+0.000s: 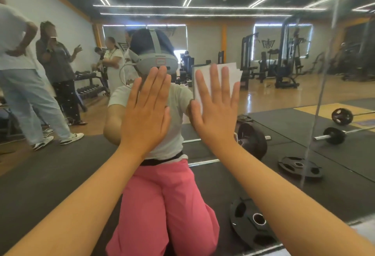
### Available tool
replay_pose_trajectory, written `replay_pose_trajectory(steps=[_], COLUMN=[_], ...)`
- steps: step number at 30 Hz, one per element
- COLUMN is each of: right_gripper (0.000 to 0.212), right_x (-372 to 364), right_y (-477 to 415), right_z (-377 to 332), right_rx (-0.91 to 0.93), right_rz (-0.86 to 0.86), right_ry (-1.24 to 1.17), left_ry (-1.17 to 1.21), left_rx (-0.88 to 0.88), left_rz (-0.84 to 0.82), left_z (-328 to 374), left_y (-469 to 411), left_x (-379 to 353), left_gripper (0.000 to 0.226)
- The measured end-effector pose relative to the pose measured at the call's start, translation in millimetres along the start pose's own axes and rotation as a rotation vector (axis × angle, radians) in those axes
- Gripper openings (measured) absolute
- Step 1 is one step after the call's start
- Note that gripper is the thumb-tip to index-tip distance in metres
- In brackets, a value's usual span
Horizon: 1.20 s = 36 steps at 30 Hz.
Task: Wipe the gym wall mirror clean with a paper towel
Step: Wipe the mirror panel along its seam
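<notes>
The wall mirror fills nearly the whole view and reflects the gym and me kneeling in pink trousers. My right hand lies flat with spread straight fingers and presses a folded white paper towel against the glass; the towel shows above and between the fingers. My left hand is flat on the mirror beside it, fingers straight and together, with nothing under it. Both forearms reach up from the bottom corners.
A vertical mirror seam runs down the right side. In the reflection are weight plates, barbells, black floor mats, weight machines at the back and several people standing at the left.
</notes>
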State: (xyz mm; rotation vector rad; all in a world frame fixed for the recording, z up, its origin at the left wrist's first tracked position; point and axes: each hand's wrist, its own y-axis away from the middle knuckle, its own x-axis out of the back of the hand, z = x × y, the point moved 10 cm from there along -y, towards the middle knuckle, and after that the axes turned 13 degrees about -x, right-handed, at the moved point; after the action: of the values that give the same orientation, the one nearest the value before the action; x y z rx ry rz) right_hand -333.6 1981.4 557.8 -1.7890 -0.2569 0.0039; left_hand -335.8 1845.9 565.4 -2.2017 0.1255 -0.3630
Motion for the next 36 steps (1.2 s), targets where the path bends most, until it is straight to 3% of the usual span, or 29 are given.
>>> replay_pose_trajectory(steps=[4, 6, 15, 20, 25, 32, 34, 36], right_gripper=[0.052, 0.052, 0.057, 0.06, 0.067, 0.066, 0.064, 0.061], right_x=[0, 3, 30, 40, 40, 19, 12, 4], right_y=[-1, -5, -36, -41, -27, 37, 39, 39], right_z=[21, 43, 188, 231, 243, 218, 189, 136], right_rx=[0.197, 0.197, -0.164, -0.367, -0.559, -0.619, -0.592, -0.451], right_rz=[-0.035, -0.03, -0.037, -0.022, -0.018, -0.063, -0.045, -0.039], right_ry=[0.041, 0.057, 0.088, 0.067, 0.017, 0.033, 0.027, 0.049], left_ry=[0.021, 0.031, 0.018, 0.02, 0.031, 0.005, 0.005, 0.01], left_rx=[-0.009, -0.01, 0.001, 0.008, 0.007, 0.02, 0.022, 0.02], left_rz=[0.013, 0.025, 0.033, 0.026, 0.027, 0.034, 0.031, 0.031], left_z=[-1, -1, 0, 0, 0, 0, 1, 1], left_y=[0, -1, -2, -2, -2, -1, -1, -1], left_x=[2, 3, 4, 4, 2, 0, 0, -1], left_gripper=[0.067, 0.068, 0.066, 0.066, 0.07, 0.071, 0.071, 0.07])
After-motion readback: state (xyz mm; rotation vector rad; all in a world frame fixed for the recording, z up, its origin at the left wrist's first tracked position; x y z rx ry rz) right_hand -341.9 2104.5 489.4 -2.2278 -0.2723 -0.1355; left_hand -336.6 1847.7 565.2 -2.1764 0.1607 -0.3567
